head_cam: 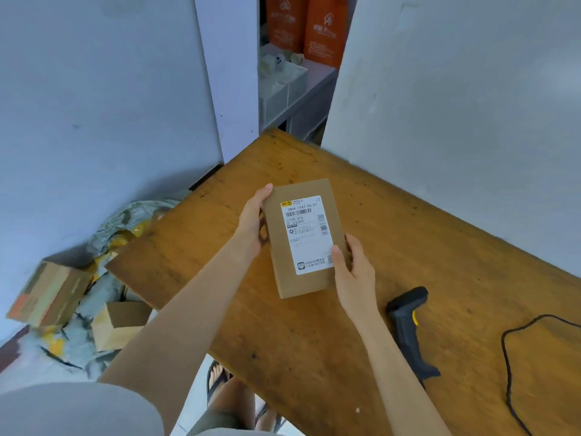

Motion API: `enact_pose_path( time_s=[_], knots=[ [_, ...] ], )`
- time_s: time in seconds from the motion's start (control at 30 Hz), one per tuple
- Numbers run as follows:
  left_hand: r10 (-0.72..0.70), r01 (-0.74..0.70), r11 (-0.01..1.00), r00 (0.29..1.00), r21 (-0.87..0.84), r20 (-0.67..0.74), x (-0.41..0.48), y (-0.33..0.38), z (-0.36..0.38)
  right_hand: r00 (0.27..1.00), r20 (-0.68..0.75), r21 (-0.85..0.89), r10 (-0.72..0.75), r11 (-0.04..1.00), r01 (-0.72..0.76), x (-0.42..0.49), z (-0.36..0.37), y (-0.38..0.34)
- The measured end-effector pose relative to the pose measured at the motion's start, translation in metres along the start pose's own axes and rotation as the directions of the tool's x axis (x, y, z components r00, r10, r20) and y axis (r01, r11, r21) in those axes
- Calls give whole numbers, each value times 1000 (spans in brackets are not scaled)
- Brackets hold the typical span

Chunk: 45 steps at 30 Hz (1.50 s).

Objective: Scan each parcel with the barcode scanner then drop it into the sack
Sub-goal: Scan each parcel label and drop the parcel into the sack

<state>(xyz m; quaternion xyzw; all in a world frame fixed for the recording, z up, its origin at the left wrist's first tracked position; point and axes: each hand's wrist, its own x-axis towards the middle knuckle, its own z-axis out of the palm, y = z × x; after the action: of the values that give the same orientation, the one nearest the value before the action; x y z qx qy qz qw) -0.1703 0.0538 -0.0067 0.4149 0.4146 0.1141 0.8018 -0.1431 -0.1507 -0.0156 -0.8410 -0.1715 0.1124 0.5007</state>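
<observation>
Your left hand (251, 221) and right hand (353, 269) clasp the flat brown cardboard parcel (283, 256). Hold its white label (306, 234) flat, facing up, for the black handheld scanner (408, 328).

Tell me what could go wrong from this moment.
Both the left hand and right hand hold the parcel by its edges; letting go to fetch the barcode scanner may let it slip. The scanner's cable loops loosely on the table and could snag when the scanner is lifted. The sack lies low beside the table, so a drop might miss.
</observation>
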Motion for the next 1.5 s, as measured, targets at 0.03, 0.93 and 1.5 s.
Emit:
enact_pose_path(
  time_s=[0.03, 0.93, 1.5],
  knots=[
    [6, -6, 1000, 999, -10, -32, -1, 5, -9, 1000, 20, 18, -13, 1000, 12, 4, 10, -7],
    [258, -191, 965, 820, 181, -512, 69, 211, -432, 801, 568, -24, -192, 968, 249, 85, 480, -250],
    [74, 149, 911, 858, 384, -509, 94, 167, -515, 858, 512, -233, -31, 957, 174, 84, 506, -223]
  ],
)
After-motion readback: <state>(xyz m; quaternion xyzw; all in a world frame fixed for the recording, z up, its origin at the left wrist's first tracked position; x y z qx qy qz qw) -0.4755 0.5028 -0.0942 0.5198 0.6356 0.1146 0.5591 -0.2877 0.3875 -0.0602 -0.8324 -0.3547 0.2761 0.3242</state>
